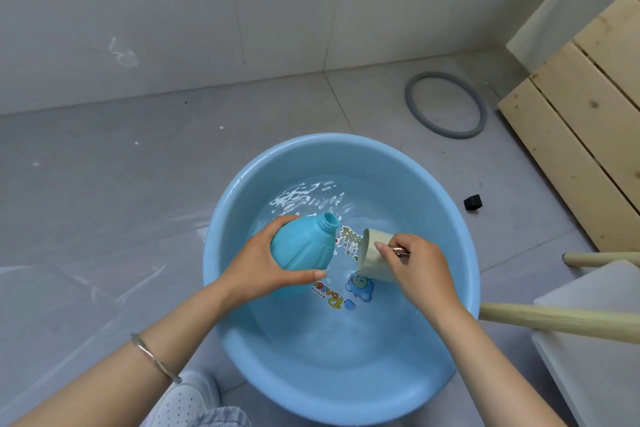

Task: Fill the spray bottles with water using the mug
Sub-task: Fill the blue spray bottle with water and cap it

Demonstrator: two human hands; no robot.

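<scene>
Over blue basin (221, 218), above the water (346, 333): uncapped spray bottle (304, 246), tilted, body wrapped by curled fingers of left hand (263, 267). Just beside its neck: mug (374, 256), tipped sideways, handle pinched by right hand (419, 267). Probably scooping. Dip deeper for a full mug, raise above neck, pour thin, hold bottle upright. Count: one bottle, one mug, one basin.

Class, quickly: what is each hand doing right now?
Left hand: grips the uncapped blue plastic bottle.
Right hand: holds the tilted beige mug by its handle.
</scene>
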